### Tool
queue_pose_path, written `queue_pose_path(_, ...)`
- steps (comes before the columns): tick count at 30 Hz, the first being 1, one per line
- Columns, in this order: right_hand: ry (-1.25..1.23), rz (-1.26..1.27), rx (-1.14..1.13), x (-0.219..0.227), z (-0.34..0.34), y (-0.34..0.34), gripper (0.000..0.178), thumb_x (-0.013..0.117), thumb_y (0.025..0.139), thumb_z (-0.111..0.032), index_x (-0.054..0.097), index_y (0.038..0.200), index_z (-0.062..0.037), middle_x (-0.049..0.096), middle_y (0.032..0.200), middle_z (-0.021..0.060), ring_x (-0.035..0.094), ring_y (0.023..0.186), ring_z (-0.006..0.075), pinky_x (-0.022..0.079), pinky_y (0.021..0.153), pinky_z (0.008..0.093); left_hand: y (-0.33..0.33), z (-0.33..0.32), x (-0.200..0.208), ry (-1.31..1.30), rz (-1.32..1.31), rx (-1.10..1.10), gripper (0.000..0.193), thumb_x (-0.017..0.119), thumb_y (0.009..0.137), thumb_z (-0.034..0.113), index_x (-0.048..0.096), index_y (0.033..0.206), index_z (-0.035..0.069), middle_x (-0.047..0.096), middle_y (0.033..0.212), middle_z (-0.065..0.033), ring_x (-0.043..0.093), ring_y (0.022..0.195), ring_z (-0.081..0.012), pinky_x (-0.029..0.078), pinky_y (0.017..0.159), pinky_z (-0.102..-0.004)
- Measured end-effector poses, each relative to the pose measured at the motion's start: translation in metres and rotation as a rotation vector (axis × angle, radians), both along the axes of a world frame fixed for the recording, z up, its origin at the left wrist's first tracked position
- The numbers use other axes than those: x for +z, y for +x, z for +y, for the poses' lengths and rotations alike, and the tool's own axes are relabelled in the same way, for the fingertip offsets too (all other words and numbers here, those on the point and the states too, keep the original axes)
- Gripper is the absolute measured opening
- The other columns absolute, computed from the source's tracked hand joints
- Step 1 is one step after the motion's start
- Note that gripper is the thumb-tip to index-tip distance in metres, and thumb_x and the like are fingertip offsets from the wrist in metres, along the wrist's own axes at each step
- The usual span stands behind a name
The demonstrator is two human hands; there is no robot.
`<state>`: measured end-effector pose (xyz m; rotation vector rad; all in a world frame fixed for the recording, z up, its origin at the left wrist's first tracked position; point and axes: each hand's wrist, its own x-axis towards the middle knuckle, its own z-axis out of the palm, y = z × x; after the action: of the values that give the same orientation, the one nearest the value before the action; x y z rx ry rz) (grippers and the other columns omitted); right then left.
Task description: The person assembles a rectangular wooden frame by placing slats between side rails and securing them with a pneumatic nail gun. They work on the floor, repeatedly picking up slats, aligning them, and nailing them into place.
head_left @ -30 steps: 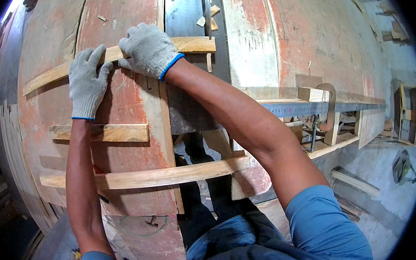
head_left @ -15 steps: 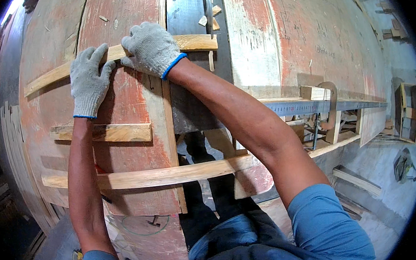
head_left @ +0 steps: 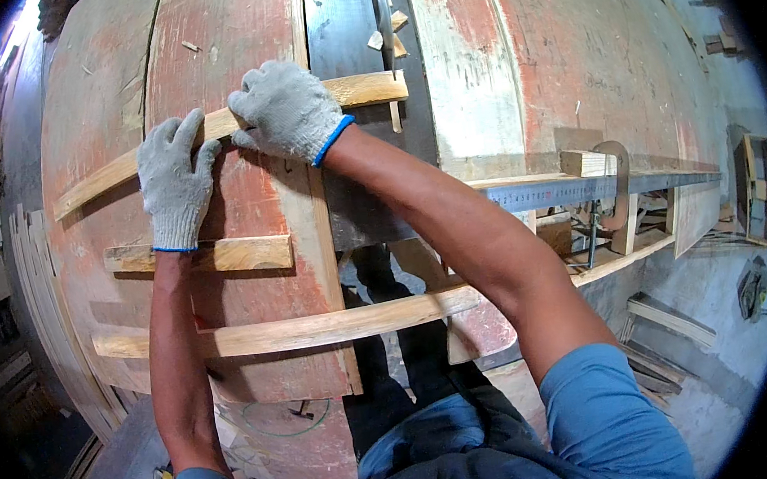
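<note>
A long, slightly curved wooden strip (head_left: 363, 89) lies slanted across the worn red bench top (head_left: 236, 197). My left hand (head_left: 176, 184), in a grey knitted glove, grips its middle-left part, with the thumb apart from the fingers. Beside it, my right hand (head_left: 291, 112), gloved alike, has its fingers curled over the strip; parts of both grips are hidden. The strip's right end crosses a dark metal plate (head_left: 340, 36) and meets what looks like a saw blade (head_left: 385, 28), seen edge-on. Small wood offcuts (head_left: 399, 20) lie beside the blade.
Nearer me lie a short wooden piece (head_left: 245, 254) and a longer curved strip (head_left: 345, 324), bridging the gap before my legs. At right, a C-clamp (head_left: 618, 185) holds a wood block (head_left: 585, 163) by a long metal ruler (head_left: 533, 194). Thin boards (head_left: 47, 311) lean at the left.
The strip's left end has swung toward me, and my left hand has come nearer with it. My right hand stays on the strip. The whole view has shifted slightly.
</note>
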<state>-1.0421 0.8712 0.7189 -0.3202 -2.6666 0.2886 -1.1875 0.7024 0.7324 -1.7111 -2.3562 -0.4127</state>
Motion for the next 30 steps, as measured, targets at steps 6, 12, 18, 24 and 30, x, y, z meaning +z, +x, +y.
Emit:
queue_pose_path(6, -0.004, -0.036, 0.002, 0.002, 0.006, 0.001, 0.035, 0.080, 0.081, -0.045, 0.069, 0.087, -0.0124, 0.066, 0.087, 0.0103, 0.067, 0.087, 0.0293, 0.056, 0.079, 0.0427, -0.002, 0.007, 0.003, 0.031, -0.004, -0.022, 0.045, 0.076, 0.090, 0.027, 0.067, 0.132, 0.014, 0.065, 0.116, -0.0105, 0.060, 0.110, -0.0316, 0.046, 0.099, -0.0452)
queue_pose_path(12, 0.020, 0.019, -0.002, -0.001, 0.013, -0.006, 0.038, 0.076, 0.082, -0.049, 0.074, 0.085, -0.0115, 0.070, 0.090, 0.0124, 0.069, 0.090, 0.0314, 0.056, 0.078, 0.0446, -0.014, 0.016, -0.001, 0.011, 0.008, -0.016, 0.044, 0.076, 0.091, 0.026, 0.067, 0.132, 0.015, 0.065, 0.117, -0.0112, 0.060, 0.111, -0.0324, 0.047, 0.099, -0.0447)
queue_pose_path(18, 0.002, -0.006, -0.024, -0.002, 0.017, -0.010, 0.041, 0.075, 0.082, -0.052, 0.075, 0.088, -0.0111, 0.070, 0.091, 0.0131, 0.068, 0.091, 0.0325, 0.055, 0.078, 0.0446, -0.023, 0.022, 0.000, -0.024, -0.011, -0.027, 0.047, 0.074, 0.093, 0.025, 0.064, 0.137, 0.014, 0.064, 0.125, -0.0128, 0.061, 0.116, -0.0328, 0.048, 0.102, -0.0433)
queue_pose_path(24, 0.024, 0.056, -0.044, -0.008, 0.021, -0.014, 0.042, 0.075, 0.082, -0.054, 0.075, 0.087, -0.0115, 0.070, 0.093, 0.0124, 0.069, 0.091, 0.0321, 0.055, 0.078, 0.0464, -0.030, 0.035, 0.006, -0.054, 0.005, -0.065, 0.046, 0.073, 0.093, 0.025, 0.064, 0.137, 0.013, 0.065, 0.125, -0.0136, 0.060, 0.117, -0.0341, 0.048, 0.103, -0.0443)
queue_pose_path(30, 0.097, 0.006, 0.018, -0.007, 0.027, -0.015, 0.037, 0.075, 0.083, -0.051, 0.076, 0.086, -0.0142, 0.070, 0.093, 0.0112, 0.068, 0.093, 0.0322, 0.056, 0.080, 0.0458, -0.019, 0.026, 0.004, -0.081, -0.034, 0.009, 0.045, 0.072, 0.094, 0.031, 0.065, 0.135, 0.012, 0.066, 0.123, -0.0152, 0.061, 0.115, -0.0357, 0.048, 0.101, -0.0454)
